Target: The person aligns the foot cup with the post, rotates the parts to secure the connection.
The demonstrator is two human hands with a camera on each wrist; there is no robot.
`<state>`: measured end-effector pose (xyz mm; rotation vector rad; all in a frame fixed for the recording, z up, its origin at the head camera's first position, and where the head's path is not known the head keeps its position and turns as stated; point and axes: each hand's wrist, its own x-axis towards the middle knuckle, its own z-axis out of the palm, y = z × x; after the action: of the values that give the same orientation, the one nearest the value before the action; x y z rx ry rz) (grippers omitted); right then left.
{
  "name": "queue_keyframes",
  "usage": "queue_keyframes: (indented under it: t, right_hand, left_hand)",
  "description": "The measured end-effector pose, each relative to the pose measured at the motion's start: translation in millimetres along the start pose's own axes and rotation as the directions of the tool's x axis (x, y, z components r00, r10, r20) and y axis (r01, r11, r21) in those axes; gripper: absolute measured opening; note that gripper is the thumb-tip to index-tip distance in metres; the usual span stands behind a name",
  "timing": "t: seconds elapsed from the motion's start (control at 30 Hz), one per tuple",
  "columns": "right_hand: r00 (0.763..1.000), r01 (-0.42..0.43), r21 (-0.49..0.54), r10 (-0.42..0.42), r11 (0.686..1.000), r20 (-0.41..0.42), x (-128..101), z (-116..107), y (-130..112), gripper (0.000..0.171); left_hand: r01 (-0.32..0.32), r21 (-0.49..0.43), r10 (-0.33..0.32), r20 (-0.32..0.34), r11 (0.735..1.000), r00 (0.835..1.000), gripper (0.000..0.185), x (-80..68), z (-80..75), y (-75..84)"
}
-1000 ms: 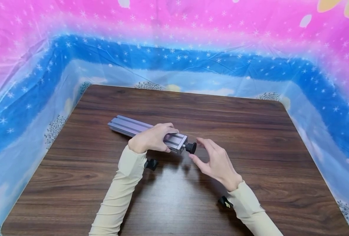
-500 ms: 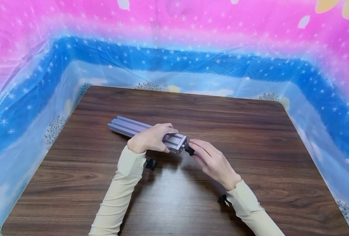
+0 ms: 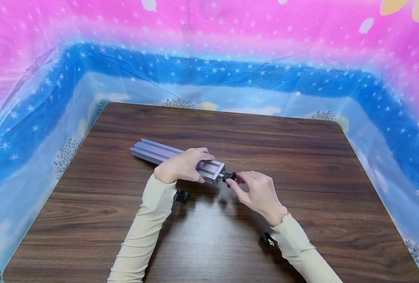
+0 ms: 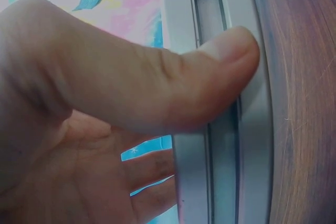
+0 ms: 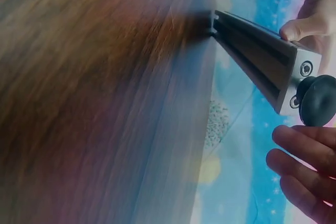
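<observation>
A long grey aluminium profile (image 3: 156,151) with slots along its faces lies slantwise over the table, its near right end casting a shadow below. My left hand (image 3: 184,165) grips it near that end; in the left wrist view the thumb presses along a slot of the profile (image 4: 191,192). An end plate (image 5: 289,92) with bolts closes the right end. From the plate sticks a round black knob (image 3: 228,176) on a short metal stem, and my right hand (image 3: 259,192) pinches it between thumb and fingers. In the right wrist view other fingers (image 5: 302,150) show just below the knob.
The dark wood-grain table (image 3: 230,129) stretches around both hands. Behind and beside it hangs a pink and blue patterned cloth (image 3: 209,67). Small black wrist cameras sit under the left wrist (image 3: 182,197) and right wrist (image 3: 267,238).
The right hand has come in from beside the knob, closed its fingers on it and shifted its grip, with the wrist turning slightly. The left hand and the profile have stayed in place.
</observation>
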<state>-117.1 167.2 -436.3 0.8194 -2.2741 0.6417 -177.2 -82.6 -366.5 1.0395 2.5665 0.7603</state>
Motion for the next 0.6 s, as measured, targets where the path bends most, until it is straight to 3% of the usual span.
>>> queue_keyframes:
  t: [0.2,0.3,0.5,0.6]
  right_hand:
    - [0.997,-0.07,-0.005,0.07,0.998,0.041,-2.0,-2.1,-0.9,0.041]
    - [0.997,-0.06,0.02,0.059,0.998,0.058,-4.1,-4.8,1.0,0.046]
    - [0.99,0.107,0.075,-0.113,0.991,0.085,-3.3,-7.1,5.3,0.064]
    - [0.979,0.193,0.084,-0.198,0.978,0.056,-2.9,-3.8,6.6,0.061]
  left_hand:
    - [-0.003,0.003,0.003,0.003,1.0,1.0,0.061,0.2,0.3,-0.4]
    - [0.001,-0.003,-0.001,0.002,1.0,1.0,0.061,0.7,0.4,-1.0]
    - [0.008,0.003,-0.008,0.004,1.0,1.0,0.063,2.7,0.6,-2.9]
    - [0.015,0.008,-0.015,0.01,1.0,1.0,0.062,2.6,1.2,-2.8]
